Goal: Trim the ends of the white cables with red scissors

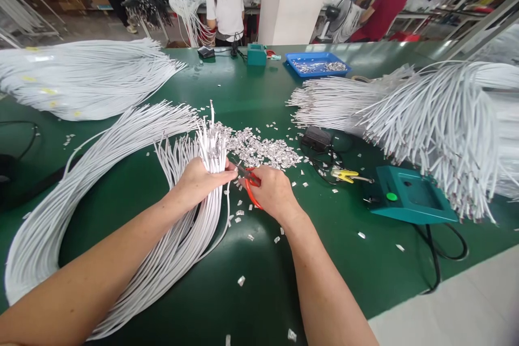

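My left hand [200,178] is closed around the upper part of a bundle of white cables [213,143], whose ends stand up above the fingers. In my right hand [271,189] are scissors or snips with red-orange handles [252,194]. Their dark blades point left, close to my left thumb and the cable bundle; whether they touch a cable I cannot make out. The rest of the bundle loops round to the left across the green table [259,286]. Behind both hands lies a pile of small silvery-clear pieces [263,148].
More white cables lie at the left [81,78] and right [438,119]. At right stands a teal device [411,194] with a green button, near a yellow clip [344,175]. A blue tray [316,58] with small parts sits behind. Several people work beyond the table.
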Demonstrator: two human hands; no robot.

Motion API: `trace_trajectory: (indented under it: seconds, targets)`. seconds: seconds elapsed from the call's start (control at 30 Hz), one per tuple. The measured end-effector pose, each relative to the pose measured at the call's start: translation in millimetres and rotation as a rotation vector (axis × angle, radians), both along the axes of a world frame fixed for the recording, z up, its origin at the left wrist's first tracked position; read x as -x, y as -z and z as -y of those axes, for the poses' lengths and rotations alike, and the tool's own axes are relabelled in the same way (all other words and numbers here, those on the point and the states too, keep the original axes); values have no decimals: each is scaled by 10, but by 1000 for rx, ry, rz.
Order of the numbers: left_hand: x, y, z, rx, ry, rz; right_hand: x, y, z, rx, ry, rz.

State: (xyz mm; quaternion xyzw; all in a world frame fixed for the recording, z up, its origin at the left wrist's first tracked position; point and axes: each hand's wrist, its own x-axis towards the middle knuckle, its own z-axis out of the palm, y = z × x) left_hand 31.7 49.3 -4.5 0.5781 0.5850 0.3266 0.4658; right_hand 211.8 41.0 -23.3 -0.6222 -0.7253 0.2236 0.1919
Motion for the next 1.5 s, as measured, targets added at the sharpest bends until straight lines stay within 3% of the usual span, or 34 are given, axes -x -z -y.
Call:
trace_trajectory:
  seconds: [0.23, 0.43, 0.5, 0.6, 0.67, 0.77, 1.23, 1.5]
  targets:
    - [-17, -66, 17, 100, 0, 175, -11, 54, -16, -77, -36, 29]
    - [4, -27, -16, 164, 59, 286, -42, 22, -19, -36, -34, -58]
    - [14, -1, -22, 196, 84, 350, -70, 2, -28, 28, 0, -225]
    - [15, 14, -14, 257, 127, 442, -99, -29, -44, 143, 60, -684]
    - [8, 12, -6, 288, 176, 479, -97, -42, -51, 194, 35, -945]
    - [-9, 17, -7, 293, 235, 517, -73, -38, -53, 245, -64, -1105]
    - [-17, 78, -64, 337, 289, 711, -45, -34, -57, 246, -153, -1184]
    - [-18, 68, -38, 320, 278, 685, 12, -21, -51, 173, -39, -1140]
